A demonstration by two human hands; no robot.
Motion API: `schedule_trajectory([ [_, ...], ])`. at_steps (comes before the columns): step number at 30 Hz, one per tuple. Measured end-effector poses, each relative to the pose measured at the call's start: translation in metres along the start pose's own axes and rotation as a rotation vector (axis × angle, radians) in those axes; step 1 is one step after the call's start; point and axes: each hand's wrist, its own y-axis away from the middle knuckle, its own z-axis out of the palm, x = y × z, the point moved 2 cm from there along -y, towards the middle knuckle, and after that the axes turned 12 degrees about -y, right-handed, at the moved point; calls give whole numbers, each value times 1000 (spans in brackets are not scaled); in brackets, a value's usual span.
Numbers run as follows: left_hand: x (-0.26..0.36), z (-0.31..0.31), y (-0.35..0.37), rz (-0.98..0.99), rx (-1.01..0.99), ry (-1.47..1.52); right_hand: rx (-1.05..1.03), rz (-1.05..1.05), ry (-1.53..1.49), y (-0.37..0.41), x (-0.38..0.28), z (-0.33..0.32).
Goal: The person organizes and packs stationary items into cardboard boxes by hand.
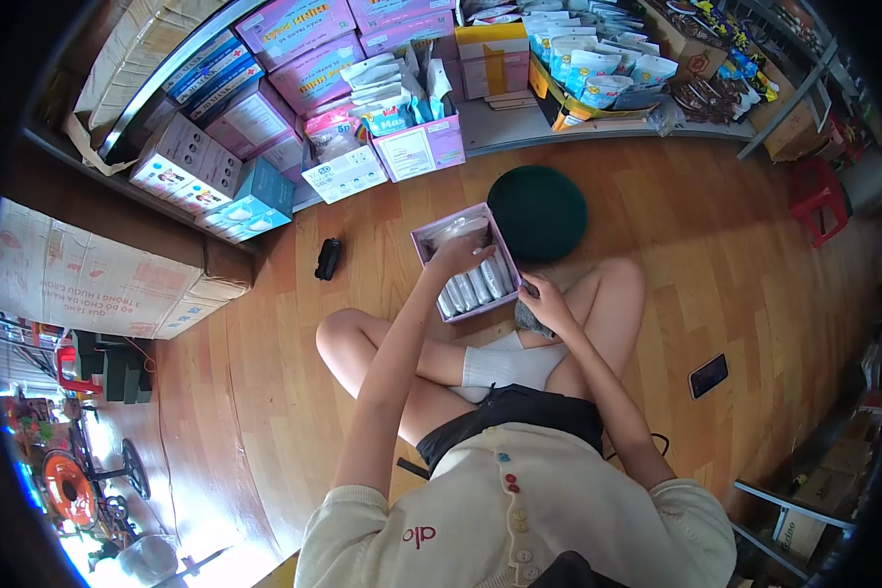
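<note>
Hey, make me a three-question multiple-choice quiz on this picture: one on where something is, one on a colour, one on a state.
1. Where does the phone lie?
A. on the wood floor
B. on a shelf
C. in the box

2. What colour is the round thing beyond the box?
A. red
B. dark green
C. white

3. How is the box?
A. taped shut
B. open, packets inside
C. crushed flat

Answers:
1 A, it lies on bare floorboards to the person's right.
2 B, its whole top is dark green.
3 B, the left hand reaches in among the packets while the right hand holds the edge.
</note>
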Motion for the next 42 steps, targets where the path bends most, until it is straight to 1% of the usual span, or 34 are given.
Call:
schedule_trajectory([
  [2,-7,8,4,34,10,47,11,-29,7,1,-3,-1],
  [3,2,-4,12,28,10,48,6,-29,5,2,-5,-1],
  [5,18,-33,27,-77,-56,61,-13,-6,47,0,-9,-4],
  [6,20,-37,36,-78,-55,58,-13,-9,46,-1,-7,-5],
  [8,18,-49,64,-201,426,336,-56,29,-34,-4,-3,-6],
  [9,12,-44,78,-230,591,586,-51,30,-35,-5,-6,-8],
  [10,5,-36,95,-258,753,838,-91,79,-41,-6,-12,-10],
  [11,1,-27,113,-352,761,853,-133,126,-48,-8,-15,-10],
  [12,-4,-16,134,-446,770,868,-133,124,-48,-11,-13,-9],
  [14,-69,103,151,-425,579,938,-240,136,-35,-20,-2,-7],
  [15,-39,88,161,-357,369,1080,-243,130,-33,-22,4,-6],
  [16,-3,69,167,-282,153,1209,-223,76,-19,-24,8,-4],
  [17,9,71,165,-279,160,1206,-201,23,-6,-25,9,-2],
  [18,19,73,163,-237,250,1253,-199,17,-6,-25,2,-2],
  [19,25,73,163,-192,337,1300,-231,62,32,-22,-4,-3],
  [20,29,70,165,-184,337,1299,-260,107,71,-18,-13,-6],
  [21,30,66,165,-215,369,1294,-204,37,59,-12,-28,-5],
  [22,32,62,166,-247,400,1289,-175,-36,36,-7,-16,1],
  [23,34,60,169,-238,435,1309,-112,-45,44,-1,-31,3],
  [24,38,55,171,-239,431,1310,-55,-52,51,5,-53,4],
  [26,46,46,182,-277,529,1308,-39,-3,42,10,-72,5],
  [27,47,44,186,-301,489,1367,-19,38,36,13,-79,6],
  [28,53,44,189,-312,491,1370,-29,42,35,16,-87,7],
  [30,66,38,191,-596,712,1331,52,57,14,17,-103,7],
  [31,75,32,192,-557,626,1577,49,54,15,18,-113,7],
  [32,88,17,193,-555,629,1578,67,34,-6,20,-123,7],
  [34,110,1,191,-617,582,1877,88,14,-25,25,-143,8],
  [35,109,9,185,-558,648,1884,111,-9,-27,28,-155,11],
  [36,108,6,182,-557,649,1882,134,-34,-31,31,-166,14],
  [38,105,-6,174,-363,803,1886,179,-77,-8,37,-178,21],
  [39,104,-12,172,-344,859,1853,211,-101,-36,37,-178,23],
  [40,103,-17,170,-337,859,1849,243,-124,-63,38,-178,23],
  [41,103,-25,170,-308,917,1785,183,-47,-78,40,-172,23],
  [42,102,-32,170,-280,976,1720,184,-51,-80,41,-170,25],
])
